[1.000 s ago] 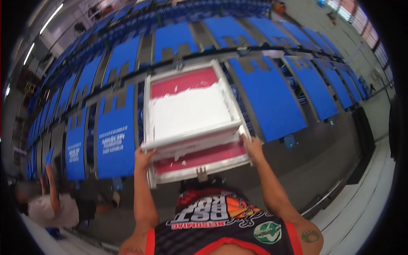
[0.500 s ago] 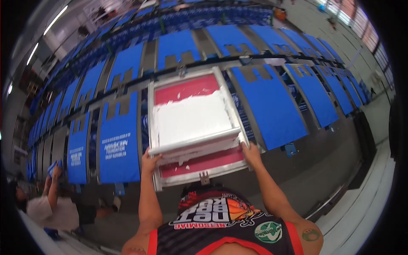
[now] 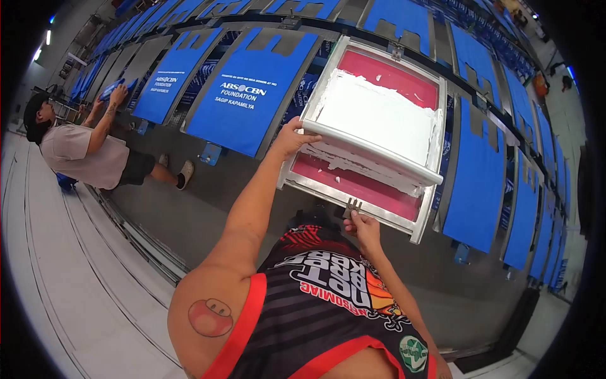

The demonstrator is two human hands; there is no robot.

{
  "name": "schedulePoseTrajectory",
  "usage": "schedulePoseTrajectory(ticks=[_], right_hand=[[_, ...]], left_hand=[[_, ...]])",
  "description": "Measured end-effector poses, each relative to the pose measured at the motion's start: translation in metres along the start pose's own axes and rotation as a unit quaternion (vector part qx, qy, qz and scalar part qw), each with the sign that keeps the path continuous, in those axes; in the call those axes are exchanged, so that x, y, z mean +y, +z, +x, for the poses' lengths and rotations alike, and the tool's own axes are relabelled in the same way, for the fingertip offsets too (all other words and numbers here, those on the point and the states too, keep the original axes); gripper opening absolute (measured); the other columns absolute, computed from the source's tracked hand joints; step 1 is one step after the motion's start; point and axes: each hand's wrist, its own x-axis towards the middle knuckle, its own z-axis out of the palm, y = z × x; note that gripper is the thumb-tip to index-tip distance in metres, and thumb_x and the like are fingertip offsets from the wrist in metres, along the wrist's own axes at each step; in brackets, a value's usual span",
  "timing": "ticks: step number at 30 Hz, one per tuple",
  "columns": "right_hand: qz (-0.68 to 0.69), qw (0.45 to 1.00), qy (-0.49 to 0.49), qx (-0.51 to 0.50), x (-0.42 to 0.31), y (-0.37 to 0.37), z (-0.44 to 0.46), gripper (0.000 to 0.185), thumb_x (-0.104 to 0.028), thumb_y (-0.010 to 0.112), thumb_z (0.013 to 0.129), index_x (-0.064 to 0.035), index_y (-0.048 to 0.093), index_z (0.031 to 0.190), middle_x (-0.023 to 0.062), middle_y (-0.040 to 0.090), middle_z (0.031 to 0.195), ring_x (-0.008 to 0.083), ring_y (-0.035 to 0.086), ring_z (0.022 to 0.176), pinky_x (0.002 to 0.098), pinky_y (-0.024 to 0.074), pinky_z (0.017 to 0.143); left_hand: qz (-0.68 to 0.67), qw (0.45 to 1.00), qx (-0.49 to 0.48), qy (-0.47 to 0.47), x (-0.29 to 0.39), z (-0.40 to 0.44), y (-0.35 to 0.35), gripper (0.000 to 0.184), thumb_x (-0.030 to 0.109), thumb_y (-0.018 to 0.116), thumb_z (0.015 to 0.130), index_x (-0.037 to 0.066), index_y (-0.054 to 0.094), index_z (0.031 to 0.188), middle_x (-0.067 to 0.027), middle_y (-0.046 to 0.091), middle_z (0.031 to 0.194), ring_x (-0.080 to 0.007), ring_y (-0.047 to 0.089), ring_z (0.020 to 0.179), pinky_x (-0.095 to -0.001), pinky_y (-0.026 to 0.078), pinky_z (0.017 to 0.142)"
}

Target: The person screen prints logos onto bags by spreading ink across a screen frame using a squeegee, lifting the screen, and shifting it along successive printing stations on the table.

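Note:
A silk-screen frame [image 3: 411, 228] with metal sides and a red mesh lies over the row of printing boards. White ink [image 3: 379, 114] covers much of its mesh. A long squeegee [image 3: 372, 153] rests across the frame, ink smeared along its near side. My left hand [image 3: 291, 139] is closed on the frame's left side, at the squeegee's end, its thumb against the squeegee. At the frame's near edge, my right hand [image 3: 364, 228] pinches a small forked metal bracket [image 3: 353, 207]. What lies beneath the frame is hidden.
Left of the frame, a blue bag panel [image 3: 252, 88] carries white printed lettering. An unprinted blue panel [image 3: 473, 183] lies to the right. Another person [image 3: 88, 145] stands at the left, holding something blue. A dark floor strip [image 3: 221, 189] runs along the boards' near side.
My right hand has left the frame's right side and now grips the near bracket. My left hand stays at the left side. The view has turned, showing the frame farther right and the other person more fully.

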Motion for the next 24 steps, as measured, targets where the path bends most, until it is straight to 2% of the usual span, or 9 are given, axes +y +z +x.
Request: schedulePoseTrajectory(ticks=[2,4,14,16,17,19,23,24], right_hand=[[-0.004,1.000,-0.009,0.025,0.003,-0.001,0.002,0.029,-0.027,0.063,0.092,0.0017,0.067,0.092,0.0060,0.067,0.081,0.0087,0.059,0.064,0.0236,0.0500,0.059],[-0.062,0.995,-0.073,0.036,0.007,0.001,-0.001,0.028,-0.025,0.063,0.092,0.0023,0.068,0.087,0.0055,0.067,0.075,0.0089,0.059,0.058,0.0228,0.0499,0.055],[-0.128,0.987,-0.085,0.038,0.000,-0.004,-0.006,0.029,-0.023,0.064,0.091,0.0063,0.068,0.090,0.0086,0.068,0.076,0.0105,0.062,0.061,0.0244,0.0528,0.057],[-0.147,0.987,-0.060,0.027,-0.003,-0.006,-0.006,0.029,-0.023,0.064,0.091,0.0060,0.068,0.090,0.0090,0.068,0.076,0.0110,0.063,0.061,0.0243,0.0528,0.057],[-0.145,0.987,-0.059,0.027,-0.005,-0.008,-0.004,0.029,-0.023,0.064,0.091,0.0060,0.068,0.090,0.0090,0.068,0.076,0.0110,0.063,0.061,0.0243,0.0528,0.057],[-0.176,0.983,-0.042,-0.010,-0.008,-0.011,-0.002,0.031,-0.025,0.064,0.091,0.0061,0.069,0.090,0.0098,0.069,0.076,0.0106,0.063,0.060,0.0240,0.0521,0.056],[-0.214,0.977,-0.012,-0.014,-0.023,-0.013,-0.005,0.034,-0.027,0.065,0.090,0.0061,0.069,0.091,0.0108,0.069,0.075,0.0110,0.063,0.060,0.0251,0.0520,0.058],[-0.283,0.959,-0.011,-0.032,-0.030,-0.016,-0.007,0.035,-0.029,0.065,0.089,0.0053,0.070,0.090,0.0110,0.069,0.075,0.0143,0.065,0.063,0.0270,0.0521,0.060]], left_hand=[[0.009,1.000,0.001,0.002,0.000,0.001,0.001,0.040,0.012,0.087,0.065,-0.001,0.070,0.098,-0.0005,0.053,0.111,-0.0172,0.055,0.105,-0.0277,0.048,0.086],[-0.001,1.000,-0.004,-0.025,0.014,-0.005,0.004,0.038,0.010,0.086,0.066,-0.001,0.069,0.099,0.0003,0.053,0.111,-0.0164,0.055,0.106,-0.0275,0.047,0.088],[-0.044,0.998,-0.014,-0.042,0.013,-0.006,0.003,0.035,0.005,0.084,0.067,-0.001,0.069,0.098,0.0009,0.052,0.113,-0.0162,0.055,0.108,-0.0270,0.048,0.089],[0.002,1.000,-0.016,-0.022,0.007,-0.004,0.001,0.060,-0.001,0.081,0.070,0.004,0.056,0.124,-0.0021,0.063,0.110,-0.0134,0.056,0.104,-0.0284,0.046,0.090],[0.003,1.000,-0.017,-0.023,0.005,-0.003,-0.001,0.060,-0.001,0.081,0.070,0.004,0.056,0.124,-0.0021,0.063,0.110,-0.0134,0.056,0.104,-0.0284,0.046,0.090],[-0.026,0.999,-0.022,-0.035,0.018,-0.008,0.002,0.038,0.010,0.087,0.064,-0.001,0.070,0.096,-0.0001,0.052,0.119,-0.0178,0.053,0.113,-0.0301,0.045,0.093],[-0.011,0.999,-0.016,-0.027,-0.001,-0.002,-0.004,0.039,0.012,0.088,0.063,0.000,0.070,0.096,-0.0028,0.053,0.123,-0.0205,0.053,0.115,-0.0317,0.044,0.096],[0.078,0.997,0.002,-0.018,-0.004,-0.001,-0.008,0.039,0.014,0.087,0.064,0.001,0.069,0.096,-0.0046,0.054,0.124,-0.0227,0.053,0.116,-0.0325,0.043,0.097]])
